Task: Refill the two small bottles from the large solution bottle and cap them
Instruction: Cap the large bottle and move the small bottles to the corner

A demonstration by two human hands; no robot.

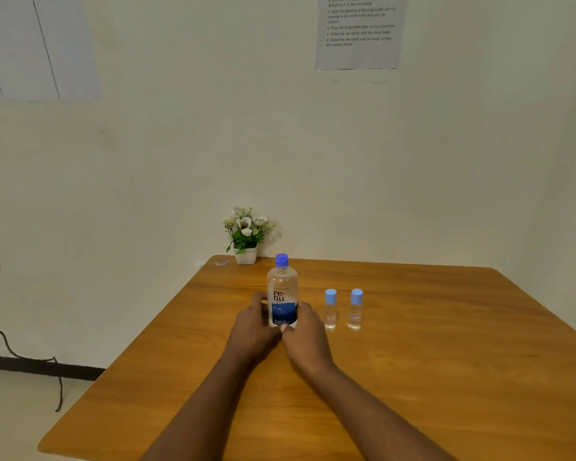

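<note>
1. Head view. Table: one, wooden, set against a pale wall.
2. Large bottle: one. Upright near the table centre, blue cap on, clear above, with a white and blue label facing the camera.
3. Small bottles: two, both upright, both with light-blue caps on, clear bodies. Near bottle stands just beside the large bottle at its 3 o'clock; far bottle stands at 3 o'clock of the first, close but apart. Neither is touched.
4. Hands: two, bare.
5. Left hand: at 8 o'clock of the large bottle, fingers curled round the bottle's lower left side, in contact.
6. Right hand: at 4 o'clock of the large bottle, fingers curled against its lower right side. The two hands meet in front of the base, cupping it between them.
7. Plant: one, white flowers in a white pot, at the table's far edge, 11 o'clock of the large bottle.
8. Sheet: one printed page on the wall, at 1 o'clock, text blurred.
9. Cable: one, dark, hanging at the left wall.
</note>
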